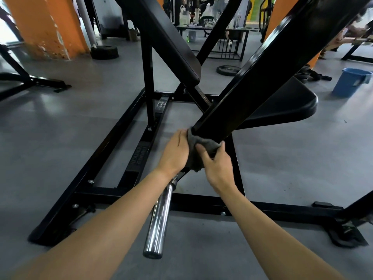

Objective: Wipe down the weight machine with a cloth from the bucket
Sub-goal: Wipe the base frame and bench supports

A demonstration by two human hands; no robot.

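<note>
A black weight machine fills the view; its thick lever arm point(252, 81) slants down from the upper right to the centre. A grey cloth point(198, 146) is wrapped round the arm's lower end. My left hand point(175, 150) holds the cloth from the left, fingers curled behind it. My right hand point(217, 165) grips the cloth from the right, thumb and fingers round the arm's edge. A chrome sleeve bar point(159, 217) sticks out below my hands. The blue bucket point(351, 81) stands on the floor at the far right.
The machine's black base frame point(125, 193) lies on the grey floor around my arms. A black padded seat point(286, 106) sits right of the arm. Weight plates point(228, 69) lie on the floor behind. Orange pillars point(46, 27) stand at the back left.
</note>
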